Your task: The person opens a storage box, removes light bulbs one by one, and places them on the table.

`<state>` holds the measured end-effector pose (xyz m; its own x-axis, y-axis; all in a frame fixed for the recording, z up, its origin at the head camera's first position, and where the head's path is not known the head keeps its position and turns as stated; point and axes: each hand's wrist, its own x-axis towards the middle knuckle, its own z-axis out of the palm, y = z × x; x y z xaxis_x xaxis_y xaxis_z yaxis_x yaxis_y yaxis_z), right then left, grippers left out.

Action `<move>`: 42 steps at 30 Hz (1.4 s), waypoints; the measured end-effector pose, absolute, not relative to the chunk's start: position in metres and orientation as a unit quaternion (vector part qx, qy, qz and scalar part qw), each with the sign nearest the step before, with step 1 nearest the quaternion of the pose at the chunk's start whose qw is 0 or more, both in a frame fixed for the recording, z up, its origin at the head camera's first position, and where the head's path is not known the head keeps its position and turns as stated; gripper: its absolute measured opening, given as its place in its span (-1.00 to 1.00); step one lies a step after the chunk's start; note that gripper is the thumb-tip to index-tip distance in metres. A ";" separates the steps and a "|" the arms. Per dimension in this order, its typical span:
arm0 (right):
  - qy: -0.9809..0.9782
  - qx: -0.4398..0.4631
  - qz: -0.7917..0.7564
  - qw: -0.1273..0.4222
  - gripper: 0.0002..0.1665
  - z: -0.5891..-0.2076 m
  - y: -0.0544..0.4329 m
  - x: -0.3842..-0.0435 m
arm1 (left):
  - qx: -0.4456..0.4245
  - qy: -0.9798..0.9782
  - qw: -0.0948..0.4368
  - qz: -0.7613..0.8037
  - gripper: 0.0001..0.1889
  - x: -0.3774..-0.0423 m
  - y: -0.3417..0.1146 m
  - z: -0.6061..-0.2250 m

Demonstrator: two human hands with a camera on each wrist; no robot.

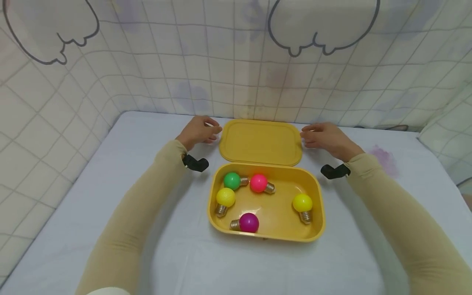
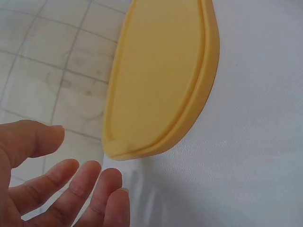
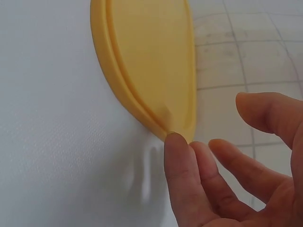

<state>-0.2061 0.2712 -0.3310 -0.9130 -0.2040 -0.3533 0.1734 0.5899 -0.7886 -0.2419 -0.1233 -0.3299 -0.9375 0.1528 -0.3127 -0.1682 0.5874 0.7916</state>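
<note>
A flat yellow lid (image 1: 261, 142) with rounded corners lies on the table behind a yellow box. My left hand (image 1: 200, 130) is beside the lid's left end, fingers relaxed and holding nothing; in the left wrist view a gap shows between the fingertips (image 2: 111, 177) and the lid (image 2: 158, 75). At the lid's right end is my right hand (image 1: 327, 138), thumb and fingers spread apart. Its fingertips (image 3: 176, 142) overlap the lid's end (image 3: 151, 61) in the right wrist view. The open box (image 1: 273, 229) holds several bulbs: green (image 1: 231, 180), pink (image 1: 258, 183), purple (image 1: 248, 223) and yellow (image 1: 225, 197).
Another yellow bulb (image 1: 302, 203) lies at the box's right side. White cloth covers the table (image 1: 177, 254). A grid-patterned curtain (image 1: 228, 78) hangs along the back edge. A dark cable (image 1: 396, 128) lies at the back right, near a pinkish stain (image 1: 384, 159).
</note>
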 end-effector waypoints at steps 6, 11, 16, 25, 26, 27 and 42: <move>0.869 -0.022 -0.455 0.193 -0.28 -0.324 0.272 -0.195 | 0.006 0.866 0.167 0.470 -0.58 -0.230 -0.128 -0.329; 0.879 -0.030 -0.441 0.178 -0.31 -0.316 0.268 -0.185 | 0.010 0.858 0.166 0.485 -0.60 -0.219 -0.129 -0.331; 0.884 -0.032 -0.435 0.167 -0.31 -0.307 0.265 -0.174 | 0.013 0.853 0.160 0.497 -0.61 -0.205 -0.129 -0.331; 0.892 -0.030 -0.425 0.151 -0.39 -0.287 0.257 -0.156 | 0.067 0.877 0.134 0.456 -0.51 -0.167 -0.124 -0.325; 0.894 -0.029 -0.422 0.150 -0.39 -0.285 0.256 -0.154 | 0.079 0.887 0.123 0.438 -0.50 -0.163 -0.123 -0.325; 0.896 -0.029 -0.418 0.149 -0.39 -0.283 0.255 -0.152 | 0.094 0.896 0.112 0.420 -0.48 -0.159 -0.123 -0.325; 0.940 -0.067 -0.325 0.076 -0.47 -0.267 0.241 -0.130 | 0.159 0.941 0.105 0.280 -0.21 -0.115 -0.112 -0.332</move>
